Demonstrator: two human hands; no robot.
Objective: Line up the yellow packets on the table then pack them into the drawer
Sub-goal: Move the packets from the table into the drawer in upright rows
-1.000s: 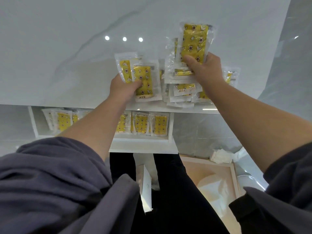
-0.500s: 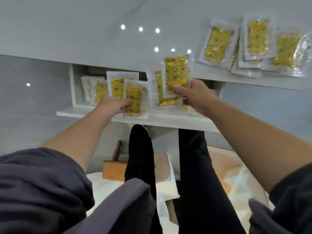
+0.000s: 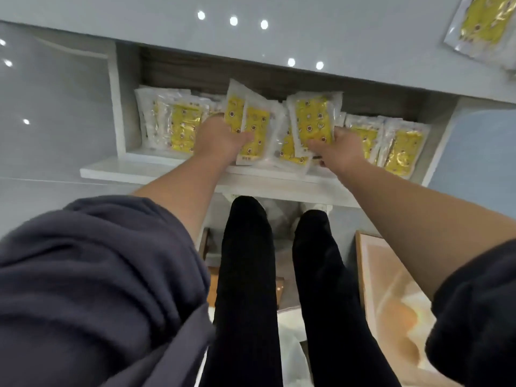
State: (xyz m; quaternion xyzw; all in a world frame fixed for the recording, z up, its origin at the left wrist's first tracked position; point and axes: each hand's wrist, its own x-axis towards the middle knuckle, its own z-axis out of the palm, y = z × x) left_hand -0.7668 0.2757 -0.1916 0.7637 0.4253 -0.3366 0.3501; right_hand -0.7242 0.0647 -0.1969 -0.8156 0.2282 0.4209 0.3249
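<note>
The white drawer [image 3: 178, 171] stands pulled out below the glossy white table [image 3: 279, 46]. My left hand [image 3: 220, 139] grips a small stack of yellow packets [image 3: 251, 129] over the drawer's middle. My right hand [image 3: 339, 150] grips another stack of yellow packets [image 3: 312, 121] just to the right of it. Packed yellow packets stand at the drawer's left end [image 3: 178, 127] and right end [image 3: 396, 149]. More yellow packets [image 3: 485, 26] lie on the table at the top right, cut off by the frame edge.
My legs in black trousers [image 3: 251, 275] stand right below the drawer front. A flat wooden-framed panel [image 3: 391, 289] lies on the floor to the right. A small wooden piece [image 3: 206, 244] sits on the floor by my left leg.
Both hands have carried their packet stacks down from the tabletop into the open drawer. My view has dropped with them, so the table pile has slid to the top right corner.
</note>
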